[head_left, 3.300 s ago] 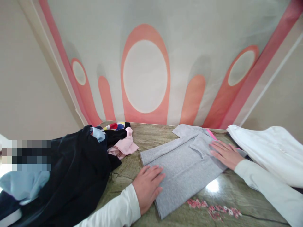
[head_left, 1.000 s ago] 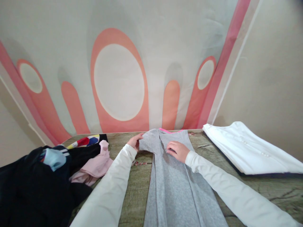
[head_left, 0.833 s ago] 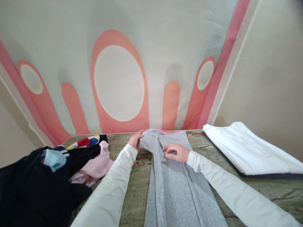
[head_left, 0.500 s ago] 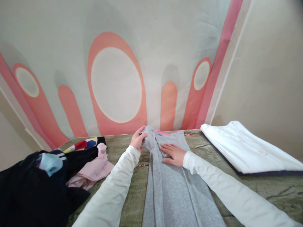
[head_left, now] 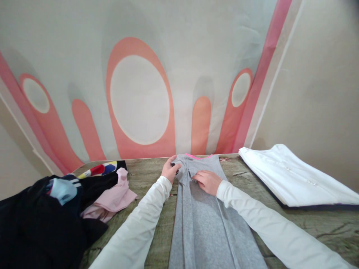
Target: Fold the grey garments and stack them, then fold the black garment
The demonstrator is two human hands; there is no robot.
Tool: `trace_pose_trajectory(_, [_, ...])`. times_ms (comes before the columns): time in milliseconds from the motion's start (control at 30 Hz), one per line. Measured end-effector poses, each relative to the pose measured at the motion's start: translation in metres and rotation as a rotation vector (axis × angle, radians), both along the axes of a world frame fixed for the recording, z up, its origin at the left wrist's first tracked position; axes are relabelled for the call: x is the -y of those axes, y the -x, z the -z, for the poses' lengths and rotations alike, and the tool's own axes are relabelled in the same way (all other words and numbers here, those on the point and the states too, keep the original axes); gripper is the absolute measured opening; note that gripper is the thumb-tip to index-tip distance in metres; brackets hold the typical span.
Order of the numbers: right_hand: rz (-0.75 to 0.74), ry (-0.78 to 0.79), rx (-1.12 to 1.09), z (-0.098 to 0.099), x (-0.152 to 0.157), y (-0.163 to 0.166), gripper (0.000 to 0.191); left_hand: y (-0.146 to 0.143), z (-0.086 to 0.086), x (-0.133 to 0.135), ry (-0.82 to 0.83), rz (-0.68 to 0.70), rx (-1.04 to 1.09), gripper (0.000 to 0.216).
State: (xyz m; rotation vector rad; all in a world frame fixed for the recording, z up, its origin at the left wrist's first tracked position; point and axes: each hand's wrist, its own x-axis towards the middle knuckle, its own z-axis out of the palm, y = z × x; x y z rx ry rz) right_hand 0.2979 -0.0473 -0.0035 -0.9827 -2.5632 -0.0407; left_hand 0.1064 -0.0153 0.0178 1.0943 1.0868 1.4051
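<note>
A grey garment (head_left: 207,224) with a pink trim at its far end lies lengthwise on the marbled table (head_left: 148,179), running from the wall towards me. My left hand (head_left: 170,171) pinches the garment's far left corner, which is folded in over the grey cloth. Flat on the fabric just to the right of that fold rests my right hand (head_left: 206,181), its fingers pointing left and pressing down. Both arms are in white sleeves.
A heap of dark clothes (head_left: 42,220) with a light blue piece, a pink garment (head_left: 112,201) and a multicoloured piece (head_left: 99,169) fills the left. A folded white garment (head_left: 291,175) lies at the right. The patterned wall (head_left: 140,97) stands right behind the table.
The grey garment was turned from lying crosswise to lengthwise. Over the last second my left hand has drawn its far left corner inwards to the right, while my right hand holds the cloth down.
</note>
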Motion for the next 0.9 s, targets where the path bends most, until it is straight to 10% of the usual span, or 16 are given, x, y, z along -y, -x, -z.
trace_pose_trajectory(233, [0.147, 0.26, -0.457, 0.008, -0.006, -0.004, 0.031, 0.006, 0.019, -0.007, -0.008, -0.059, 0.05, 0.064])
trace_pose_trajectory(600, [0.124, 0.518, -0.566, 0.009, -0.009, -0.005, 0.032, 0.007, 0.011, 0.0, 0.001, -0.109, 0.141, 0.064])
trace_pose_trajectory(900, [-0.219, 0.62, -0.349, -0.004, -0.002, -0.005, 0.042, -0.012, -0.011, -0.007, -0.098, -0.052, 0.13, 0.061])
